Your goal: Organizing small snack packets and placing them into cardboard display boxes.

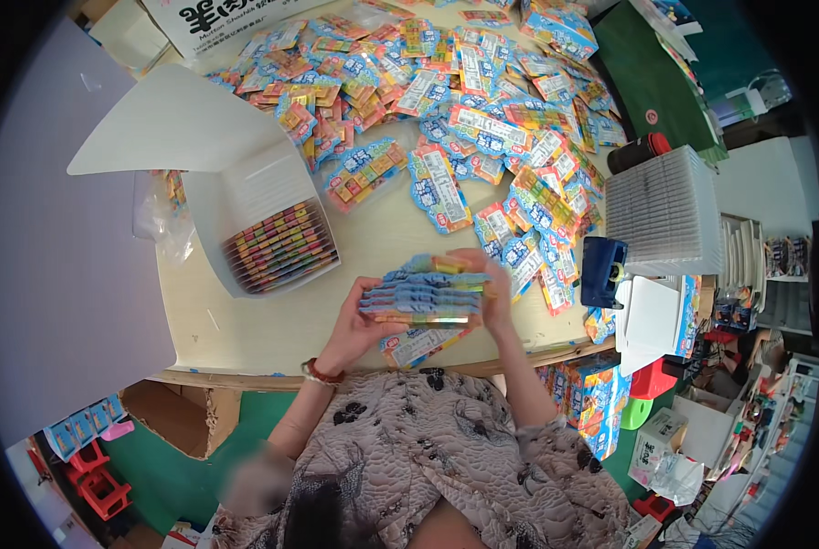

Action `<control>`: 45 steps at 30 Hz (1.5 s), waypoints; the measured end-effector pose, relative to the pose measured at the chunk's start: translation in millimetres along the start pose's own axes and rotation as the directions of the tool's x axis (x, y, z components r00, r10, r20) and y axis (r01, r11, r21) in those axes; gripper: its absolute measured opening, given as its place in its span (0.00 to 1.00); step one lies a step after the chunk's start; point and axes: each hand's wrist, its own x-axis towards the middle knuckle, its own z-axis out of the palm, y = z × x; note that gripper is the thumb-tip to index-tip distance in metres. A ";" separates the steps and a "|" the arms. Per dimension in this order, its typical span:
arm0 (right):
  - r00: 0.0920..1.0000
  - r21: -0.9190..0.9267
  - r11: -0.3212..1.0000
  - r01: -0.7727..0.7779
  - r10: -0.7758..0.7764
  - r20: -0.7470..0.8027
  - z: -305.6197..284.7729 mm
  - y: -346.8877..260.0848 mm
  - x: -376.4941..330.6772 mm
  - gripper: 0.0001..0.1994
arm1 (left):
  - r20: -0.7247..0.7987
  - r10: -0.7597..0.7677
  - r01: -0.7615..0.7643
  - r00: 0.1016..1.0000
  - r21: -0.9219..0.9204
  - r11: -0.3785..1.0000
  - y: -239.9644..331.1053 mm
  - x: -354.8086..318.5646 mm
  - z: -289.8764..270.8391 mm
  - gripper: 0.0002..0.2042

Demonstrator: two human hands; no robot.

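Note:
Between my two hands, above the table's near edge, is a stack of blue blister packs [428, 295] with wavy tops. My left hand [353, 320] is closed round the stack's left end. Round the right end, my right hand [492, 288] is closed too, its fingers slightly blurred. One loose pack [418, 344] lies on the table just under the stack. To the left stands an open white carton [290, 188] with its lid raised. A row of colourful packs [281, 249] fills its lower part.
A large heap of loose packs [482, 133] covers the table's far and right parts. At the right edge stand a blue tape dispenser [601, 272], a stack of clear plastic trays [663, 210] and a dark bottle with a red cap [636, 154]. A plastic bag [173, 233] lies beside the carton.

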 end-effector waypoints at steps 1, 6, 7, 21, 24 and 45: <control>0.997 0.065 0.995 -0.075 0.073 0.037 -5.0 0.6 9.1 0.16 | 0.005 0.031 -0.031 1.000 0.284 0.958 1.8 -3.6 -5.5 0.36; 0.993 -0.509 0.853 0.115 -0.098 0.061 6.5 -3.9 93.3 0.26 | 0.112 0.256 -0.223 0.960 0.859 0.461 42.8 -9.1 6.9 0.29; 0.991 -0.666 0.734 0.133 -0.099 0.089 18.2 -4.4 102.4 0.28 | 0.055 0.220 -0.152 0.974 0.878 0.453 44.0 -8.2 11.0 0.28; 0.922 -0.169 0.959 -0.229 0.269 0.277 -9.7 -33.3 63.6 0.08 | 0.122 0.204 -0.177 0.971 0.945 0.275 25.3 11.3 17.3 0.31; 0.772 -0.060 0.923 -0.381 0.353 0.529 -4.5 -27.3 55.6 0.09 | 0.063 0.346 -0.078 0.936 0.996 0.031 14.0 7.3 20.3 0.31; 0.966 -0.629 0.756 0.180 -0.015 0.258 -21.6 -45.7 -96.7 0.17 | 0.019 0.217 -0.180 0.976 0.632 0.754 -11.5 44.7 4.1 0.37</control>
